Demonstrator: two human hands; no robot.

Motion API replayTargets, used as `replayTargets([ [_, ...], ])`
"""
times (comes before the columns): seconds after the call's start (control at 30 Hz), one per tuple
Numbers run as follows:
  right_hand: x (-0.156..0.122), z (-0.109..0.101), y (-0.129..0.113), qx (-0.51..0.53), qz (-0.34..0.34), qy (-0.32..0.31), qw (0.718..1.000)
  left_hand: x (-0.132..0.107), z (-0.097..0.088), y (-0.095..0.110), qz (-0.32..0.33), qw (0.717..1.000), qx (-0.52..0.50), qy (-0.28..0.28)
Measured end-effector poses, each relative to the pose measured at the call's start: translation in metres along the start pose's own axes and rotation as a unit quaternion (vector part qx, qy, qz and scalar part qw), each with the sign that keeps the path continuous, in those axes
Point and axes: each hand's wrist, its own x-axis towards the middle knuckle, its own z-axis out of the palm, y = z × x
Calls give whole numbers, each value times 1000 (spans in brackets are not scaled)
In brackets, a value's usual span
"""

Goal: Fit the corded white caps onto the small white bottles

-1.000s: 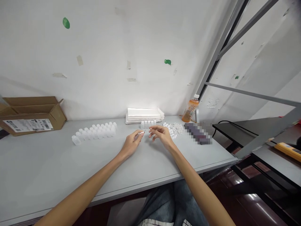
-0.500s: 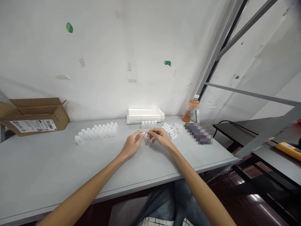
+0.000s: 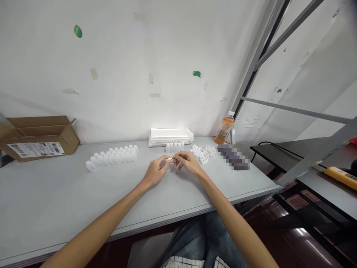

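Observation:
My left hand [image 3: 156, 172] is closed in a pinch over the table, holding a small white cap [image 3: 169, 159] between thumb and forefinger. Close against it, my right hand [image 3: 189, 162] pinches what looks like a thin white cord; its fingertips meet the cap, and fine detail there is too small to make out. Just beyond my fingers stand several small white bottles [image 3: 175, 147] with caps on. To the right of my right hand lie a group of loose white caps [image 3: 199, 153] and a heap of white cords [image 3: 209, 152].
Rows of translucent white bottles [image 3: 113, 157] stand to the left, near an open cardboard box [image 3: 68, 139]. A stack of white sheets [image 3: 171, 137] lies against the wall. An orange drink bottle [image 3: 224, 129] and a blurred dark object [image 3: 233, 157] are at the right, beside a metal frame [image 3: 245, 80].
My fingertips have drawn slightly closer together around the small cap. The whole view has shifted a little; the things on the table stay in place.

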Motion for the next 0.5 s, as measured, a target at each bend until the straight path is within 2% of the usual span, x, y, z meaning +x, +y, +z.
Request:
replayTargets([
  [0.5,-1,-1,-2,-13,4,-7,1000,-2,1,1,6,1000,-5,5],
])
